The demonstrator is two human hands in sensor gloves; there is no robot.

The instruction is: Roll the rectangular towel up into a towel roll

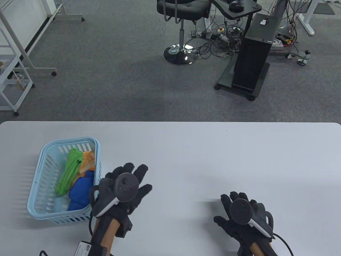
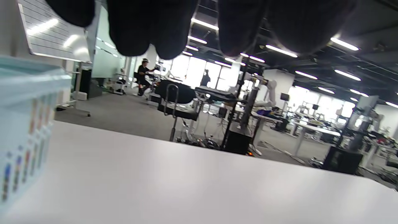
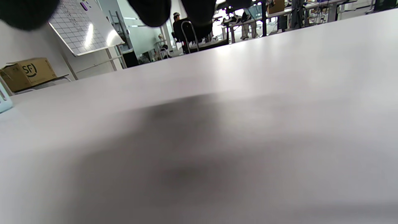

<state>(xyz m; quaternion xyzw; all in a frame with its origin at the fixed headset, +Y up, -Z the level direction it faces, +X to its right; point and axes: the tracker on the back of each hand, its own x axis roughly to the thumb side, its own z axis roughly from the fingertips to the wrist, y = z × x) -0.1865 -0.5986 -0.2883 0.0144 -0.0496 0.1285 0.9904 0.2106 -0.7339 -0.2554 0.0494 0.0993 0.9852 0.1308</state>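
Observation:
A light blue plastic basket [image 1: 40, 170] stands at the table's front left and holds a green towel [image 1: 68, 172], a blue towel [image 1: 81, 192] and an orange one [image 1: 89, 161]. My left hand [image 1: 130, 176] hovers open and empty just right of the basket, fingers spread. My right hand [image 1: 230, 204] is open and empty over the bare table at the front right. In the left wrist view the basket's wall [image 2: 25, 124] is at the left edge and my fingertips [image 2: 161, 28] hang in from the top. In the right wrist view only fingertips [image 3: 152, 12] and table show.
The white table [image 1: 213, 160] spans the view. Behind it on the carpet stand a black office chair [image 1: 183, 16], a black computer stand [image 1: 251, 61] with cables, and white racks [image 1: 13, 66] at the far left.

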